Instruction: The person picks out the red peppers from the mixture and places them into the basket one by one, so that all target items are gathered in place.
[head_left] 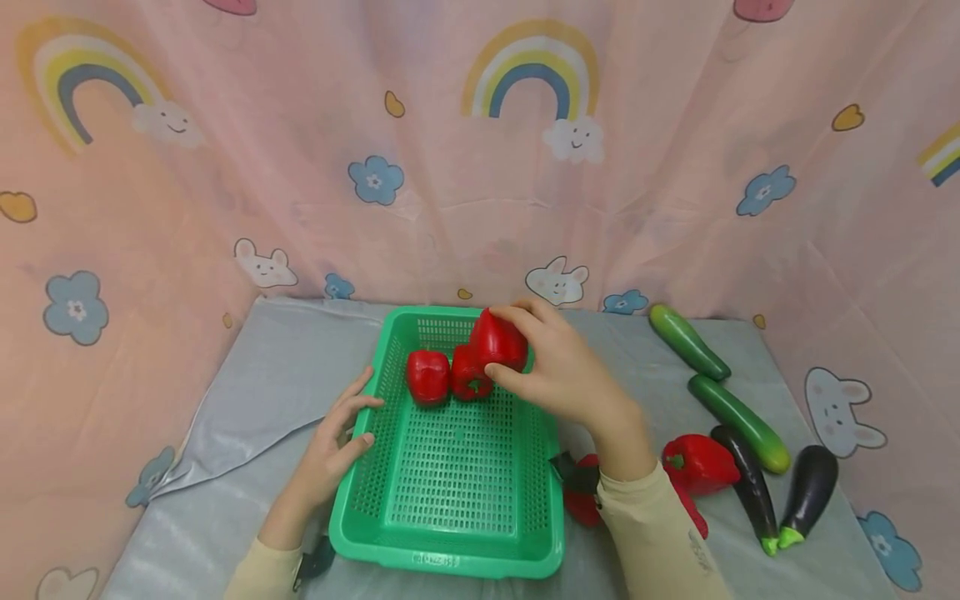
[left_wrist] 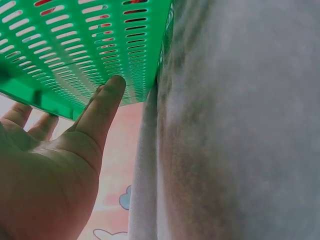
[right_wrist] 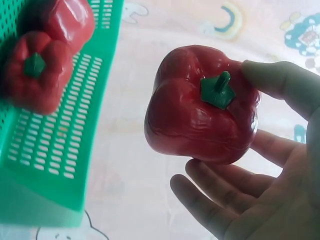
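My right hand (head_left: 558,367) pinches a red bell pepper (head_left: 498,340) between thumb and fingers, above the back right of the green basket (head_left: 447,560). In the right wrist view, the held bell pepper (right_wrist: 200,107) turns its green stem to the camera. Two more red bell peppers sit in the basket, the left one (head_left: 428,377) beside the other (head_left: 469,375), which the held one partly covers. My left hand (head_left: 333,433) is at the basket's left side, fingers extended by the rim. In the left wrist view, its thumb (left_wrist: 107,102) lies straight against the slotted wall (left_wrist: 95,45).
Right of the basket lie two cucumbers, one farther back (head_left: 688,342) and one nearer (head_left: 738,421), two eggplants (head_left: 748,483) (head_left: 810,492) and a red bell pepper (head_left: 705,464). More red shapes are partly hidden by the right arm. A grey cloth (head_left: 277,375) covers the table; a pink curtain (head_left: 450,242) hangs behind.
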